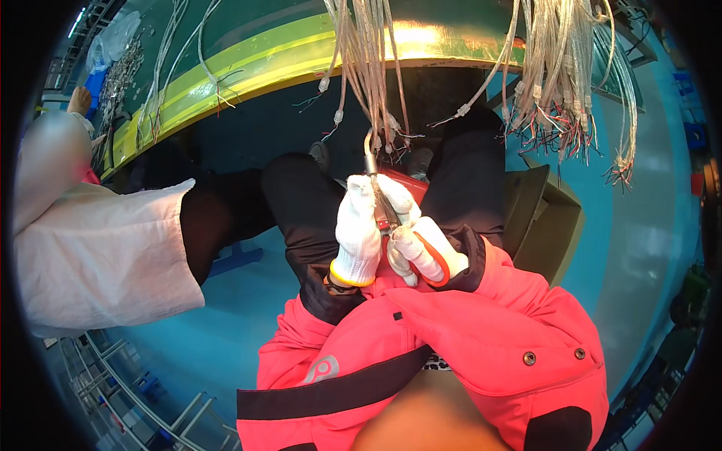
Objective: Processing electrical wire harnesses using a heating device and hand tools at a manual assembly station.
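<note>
Both my hands wear white gloves and are close together above my lap. My left hand is closed around a tan cable with a dark cylindrical end, which sticks up past the fingertips and bends toward the hanging cables. Fingers of my right hand wrap around pliers with red-orange handles. Their dark jaws point up between the hands, beside the left fingers. Whether the jaws touch the cable is hard to make out. Just beyond hangs a bundle of clear-jacketed cables with stripped, coloured wire ends.
A green table with a yellow edge runs across the far side. More cables hang at the right. An open cardboard box stands right of my legs. A person in a light smock sits close at left.
</note>
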The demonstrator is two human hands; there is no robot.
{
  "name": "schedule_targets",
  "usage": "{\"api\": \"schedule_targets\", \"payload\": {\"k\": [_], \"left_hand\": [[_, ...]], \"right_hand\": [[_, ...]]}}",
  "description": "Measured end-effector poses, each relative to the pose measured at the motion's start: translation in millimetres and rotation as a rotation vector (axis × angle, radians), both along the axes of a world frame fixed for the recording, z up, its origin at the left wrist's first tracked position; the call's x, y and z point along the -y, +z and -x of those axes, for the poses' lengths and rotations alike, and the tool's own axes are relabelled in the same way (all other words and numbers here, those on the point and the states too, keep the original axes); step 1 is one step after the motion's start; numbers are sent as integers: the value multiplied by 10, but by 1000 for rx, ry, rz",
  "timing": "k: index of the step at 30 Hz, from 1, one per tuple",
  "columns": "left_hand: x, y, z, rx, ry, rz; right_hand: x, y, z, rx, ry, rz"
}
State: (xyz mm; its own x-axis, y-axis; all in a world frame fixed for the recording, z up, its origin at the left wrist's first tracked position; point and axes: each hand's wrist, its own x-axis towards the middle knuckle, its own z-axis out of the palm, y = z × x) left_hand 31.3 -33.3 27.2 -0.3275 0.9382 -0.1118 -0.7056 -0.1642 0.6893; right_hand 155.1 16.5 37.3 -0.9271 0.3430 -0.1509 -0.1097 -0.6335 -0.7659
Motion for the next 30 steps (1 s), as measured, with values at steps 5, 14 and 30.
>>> {"api": "schedule_targets", "payload": {"k": [5, 14, 30], "left_hand": [[16, -67, -20, 7, 29, -3], [19, -35, -48, 53, 32, -23], [64, -53, -123, 161, 18, 40]], "right_hand": [[-88, 116, -31, 99, 109, -18], [-64, 90, -64, 63, 165, 21], [119, 135, -107, 111, -39, 200]]}}
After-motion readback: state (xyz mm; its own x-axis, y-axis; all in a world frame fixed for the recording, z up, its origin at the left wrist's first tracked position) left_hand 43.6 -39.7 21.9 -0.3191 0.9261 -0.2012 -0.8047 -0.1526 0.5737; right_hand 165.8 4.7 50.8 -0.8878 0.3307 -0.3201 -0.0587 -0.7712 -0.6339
